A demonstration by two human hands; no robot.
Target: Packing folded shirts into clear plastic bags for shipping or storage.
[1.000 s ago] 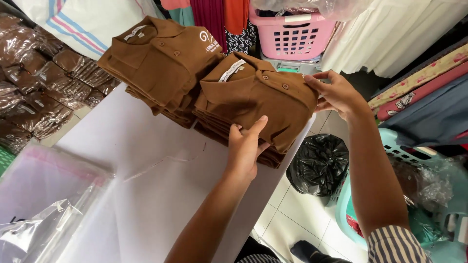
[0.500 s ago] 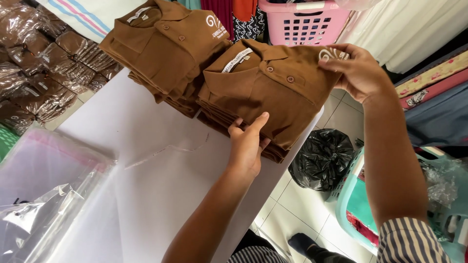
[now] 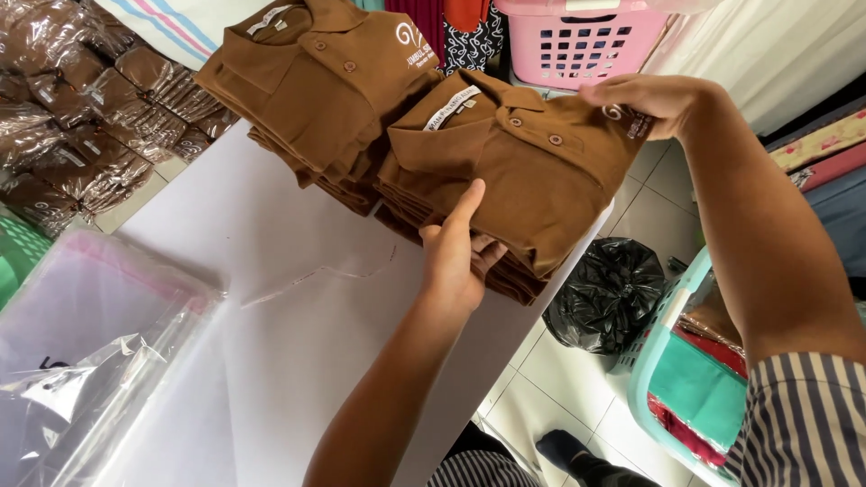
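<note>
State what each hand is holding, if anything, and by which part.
Both hands hold the top folded brown shirt of the nearer pile. The left hand grips its near edge, thumb on top; the right hand grips its far corner, by the white emblem.

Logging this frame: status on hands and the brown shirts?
Left hand grips near edge of top folded brown shirt. Right hand pinches its far corner. Second shirt stack touches it on the white table. Nothing in the way.

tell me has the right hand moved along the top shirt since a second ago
Yes. The right hand slid up to the top shirt's far corner, nearer the pink basket.
</note>
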